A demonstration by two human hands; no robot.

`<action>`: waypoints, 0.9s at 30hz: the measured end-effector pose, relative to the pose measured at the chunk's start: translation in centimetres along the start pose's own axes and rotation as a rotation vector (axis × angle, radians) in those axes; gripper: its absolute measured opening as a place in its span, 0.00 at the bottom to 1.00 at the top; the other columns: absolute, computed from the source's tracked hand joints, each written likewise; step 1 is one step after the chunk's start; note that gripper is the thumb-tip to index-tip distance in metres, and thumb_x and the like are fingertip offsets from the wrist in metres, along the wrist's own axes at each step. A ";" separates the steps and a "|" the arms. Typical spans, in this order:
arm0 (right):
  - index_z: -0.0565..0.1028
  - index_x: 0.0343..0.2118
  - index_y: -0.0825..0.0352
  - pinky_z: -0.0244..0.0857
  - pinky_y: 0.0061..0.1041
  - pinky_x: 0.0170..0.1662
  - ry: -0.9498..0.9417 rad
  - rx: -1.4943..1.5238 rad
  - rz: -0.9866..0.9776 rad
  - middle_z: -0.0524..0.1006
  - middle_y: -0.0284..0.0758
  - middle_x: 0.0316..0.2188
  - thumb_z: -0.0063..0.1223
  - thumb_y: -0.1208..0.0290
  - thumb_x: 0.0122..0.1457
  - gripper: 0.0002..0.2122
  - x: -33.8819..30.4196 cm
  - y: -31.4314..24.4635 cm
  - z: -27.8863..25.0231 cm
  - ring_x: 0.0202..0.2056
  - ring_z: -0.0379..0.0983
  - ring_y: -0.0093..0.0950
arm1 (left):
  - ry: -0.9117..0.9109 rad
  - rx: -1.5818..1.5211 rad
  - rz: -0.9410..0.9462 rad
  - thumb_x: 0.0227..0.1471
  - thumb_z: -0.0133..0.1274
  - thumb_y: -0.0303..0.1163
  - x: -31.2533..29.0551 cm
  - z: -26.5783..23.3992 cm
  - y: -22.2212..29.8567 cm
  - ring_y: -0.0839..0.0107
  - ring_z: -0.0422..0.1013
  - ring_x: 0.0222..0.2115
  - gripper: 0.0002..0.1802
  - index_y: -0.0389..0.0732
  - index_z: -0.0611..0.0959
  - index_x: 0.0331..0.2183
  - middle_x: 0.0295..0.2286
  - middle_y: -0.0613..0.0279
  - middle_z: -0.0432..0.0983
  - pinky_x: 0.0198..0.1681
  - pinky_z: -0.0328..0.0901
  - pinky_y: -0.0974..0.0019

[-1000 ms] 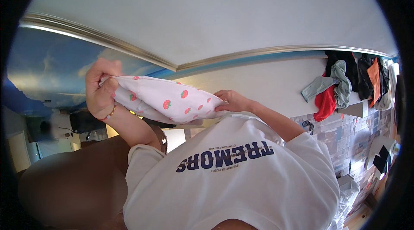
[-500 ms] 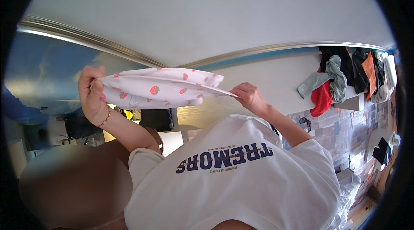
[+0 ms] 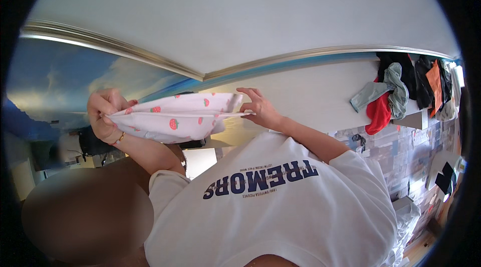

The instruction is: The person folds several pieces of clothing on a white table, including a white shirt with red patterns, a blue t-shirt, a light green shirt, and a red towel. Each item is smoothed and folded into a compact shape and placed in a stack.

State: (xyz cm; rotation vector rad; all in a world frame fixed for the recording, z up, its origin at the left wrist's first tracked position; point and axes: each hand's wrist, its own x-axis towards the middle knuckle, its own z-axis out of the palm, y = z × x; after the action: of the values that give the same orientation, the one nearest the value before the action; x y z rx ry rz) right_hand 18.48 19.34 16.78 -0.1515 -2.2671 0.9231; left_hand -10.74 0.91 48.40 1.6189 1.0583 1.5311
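Note:
A pale pink cloth (image 3: 188, 119) printed with red strawberries is stretched between my two hands, folded over along its length. It looks like a small garment, but its kind cannot be made out. My left hand (image 3: 106, 114) is closed round one end, its fingers curled and a thin bracelet at the wrist. At the other end, my right hand (image 3: 260, 109) pinches a corner between thumb and fingertip, with the upper fingers lifted off the fabric.
Clothes lie heaped at the right: a grey-green garment (image 3: 393, 90), a red one (image 3: 379, 114), an orange one (image 3: 434, 85) and black ones. A blurred person (image 3: 87, 214) is close at lower left. Behind the cloth stands a sky-painted wall (image 3: 65, 74).
My right hand has come left toward my left hand and its upper fingers have spread. The cloth is less taut and has shifted slightly down and left.

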 end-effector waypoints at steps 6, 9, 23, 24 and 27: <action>0.82 0.40 0.62 0.75 0.38 0.42 -0.238 0.161 0.163 0.77 0.38 0.39 0.69 0.68 0.52 0.13 -1.3 1.5 1.5 0.39 0.79 0.38 | -0.023 0.037 0.030 0.60 0.64 0.39 0.3 0.3 0.0 0.81 0.56 0.14 0.18 0.37 0.76 0.29 0.20 0.64 0.66 0.19 0.57 0.71; 0.82 0.41 0.62 0.75 0.38 0.38 -0.270 0.119 0.109 0.76 0.37 0.35 0.66 0.69 0.54 0.12 -2.2 1.4 1.8 0.36 0.79 0.39 | -0.013 0.035 0.026 0.61 0.64 0.39 0.4 0.6 -0.2 0.82 0.56 0.14 0.18 0.37 0.76 0.29 0.20 0.64 0.66 0.17 0.53 0.71; 0.81 0.46 0.61 0.76 0.35 0.38 -0.101 0.044 -0.074 0.75 0.35 0.34 0.63 0.77 0.51 0.17 -2.6 1.0 0.3 0.34 0.78 0.38 | 0.039 0.029 0.130 0.61 0.64 0.40 0.2 0.2 -0.5 0.83 0.55 0.13 0.18 0.39 0.75 0.30 0.20 0.67 0.64 0.15 0.53 0.73; 0.81 0.46 0.62 0.76 0.35 0.38 -0.117 0.080 -0.046 0.76 0.36 0.35 0.64 0.77 0.51 0.17 -2.6 1.0 0.3 0.35 0.78 0.38 | 0.041 0.023 0.126 0.61 0.64 0.40 0.3 0.2 -0.5 0.83 0.55 0.13 0.18 0.39 0.75 0.30 0.20 0.67 0.64 0.15 0.54 0.73; 0.82 0.43 0.66 0.76 0.36 0.40 -0.154 0.229 0.060 0.79 0.38 0.39 0.65 0.79 0.49 0.15 -2.8 1.0 0.7 0.37 0.79 0.40 | 0.063 0.010 0.097 0.61 0.64 0.39 0.4 0.4 -0.5 0.82 0.59 0.15 0.18 0.39 0.74 0.30 0.20 0.67 0.64 0.17 0.57 0.72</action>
State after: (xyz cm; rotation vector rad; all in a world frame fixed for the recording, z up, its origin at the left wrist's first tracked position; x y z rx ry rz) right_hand 20.09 18.68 14.24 -0.0480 -2.2850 1.2565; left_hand -10.38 1.52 48.08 1.6595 1.0359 1.6524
